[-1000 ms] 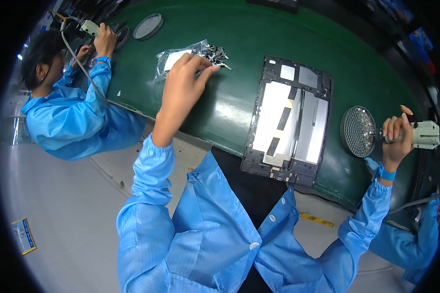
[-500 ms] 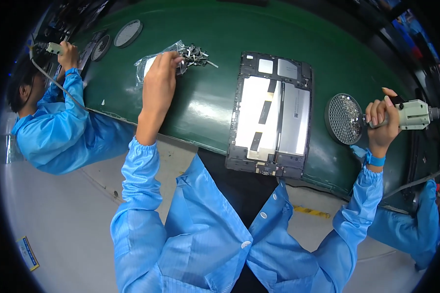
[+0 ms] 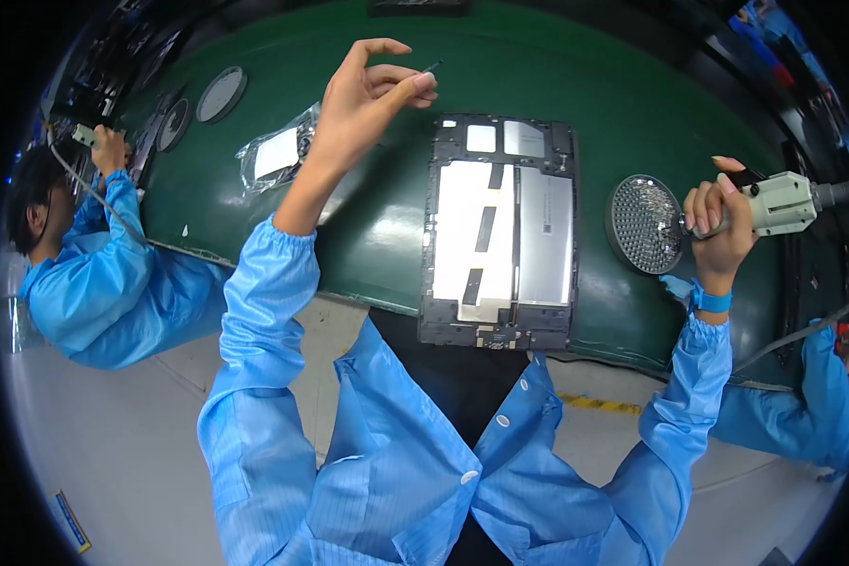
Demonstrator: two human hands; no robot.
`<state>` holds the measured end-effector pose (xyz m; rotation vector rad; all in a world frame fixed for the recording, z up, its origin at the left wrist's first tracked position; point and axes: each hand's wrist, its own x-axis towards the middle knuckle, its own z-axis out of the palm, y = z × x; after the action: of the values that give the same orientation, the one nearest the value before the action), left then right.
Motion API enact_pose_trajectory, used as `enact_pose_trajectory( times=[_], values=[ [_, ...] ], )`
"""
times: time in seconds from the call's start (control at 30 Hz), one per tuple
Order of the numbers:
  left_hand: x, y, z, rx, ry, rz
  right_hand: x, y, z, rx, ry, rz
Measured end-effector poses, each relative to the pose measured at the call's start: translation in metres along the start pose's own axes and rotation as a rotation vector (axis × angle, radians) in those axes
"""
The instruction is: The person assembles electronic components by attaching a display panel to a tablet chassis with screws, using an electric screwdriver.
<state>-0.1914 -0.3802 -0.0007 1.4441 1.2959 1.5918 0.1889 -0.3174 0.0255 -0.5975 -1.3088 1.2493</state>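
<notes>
My left hand (image 3: 368,99) is raised over the far part of the bench, pinching a small, thin dark strip (image 3: 436,66) between thumb and fingers. A pale electric screwdriver (image 3: 781,204) lies in the grip of my right hand (image 3: 720,226). Its tip points left at a round dimpled tray (image 3: 621,226) holding many small screws. Between my hands an opened tablet (image 3: 545,245) lies flat, its silver battery and white plate showing. Behind my left wrist sits a clear plastic bag (image 3: 275,156), and my hand hides most of the loose small parts by it.
The green bench (image 3: 368,255) ends just in front of me. Two more round trays (image 3: 222,92) stand at the far left. A co-worker (image 3: 113,274) in blue sits on the left with a similar screwdriver. Another person's blue sleeve (image 3: 811,406) shows at the right.
My left hand has left the pile of loose parts, moving up and to the right with the dark strip. My right hand keeps the screwdriver by the screw tray. The whole view has shifted slightly.
</notes>
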Motion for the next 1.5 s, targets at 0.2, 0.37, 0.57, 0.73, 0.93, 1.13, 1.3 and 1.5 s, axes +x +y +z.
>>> enact_pose_trajectory(
  times=[0.2, 0.37, 0.57, 0.73, 0.93, 1.13, 1.3, 1.5],
  values=[
    [0.003, -0.011, -0.009, 0.281, -0.204, -0.208, 0.0, -0.001, 0.001, -0.034, 0.002, 0.004],
    [0.002, -0.017, 0.001, 0.325, -0.247, -0.239, -0.001, -0.002, -0.006, -0.02, 0.0, 0.021],
    [0.002, -0.017, -0.002, 0.363, -0.294, -0.315, -0.001, 0.002, -0.007, 0.061, -0.034, 0.025],
    [0.002, -0.014, -0.001, 0.327, -0.275, -0.374, -0.003, -0.002, 0.007, -0.04, -0.094, 0.038],
    [0.004, -0.023, 0.001, 0.295, -0.288, -0.366, -0.006, -0.002, 0.009, -0.074, -0.123, 0.01],
    [0.0, -0.018, 0.002, 0.309, -0.336, -0.354, -0.001, 0.001, -0.001, 0.055, -0.106, 0.003],
    [-0.002, -0.021, -0.001, 0.302, -0.333, -0.357, -0.002, 0.004, 0.004, -0.051, -0.11, 0.005],
    [-0.002, -0.018, 0.001, 0.351, -0.313, -0.332, -0.001, 0.006, 0.001, -0.041, -0.107, 0.014]
  ],
)
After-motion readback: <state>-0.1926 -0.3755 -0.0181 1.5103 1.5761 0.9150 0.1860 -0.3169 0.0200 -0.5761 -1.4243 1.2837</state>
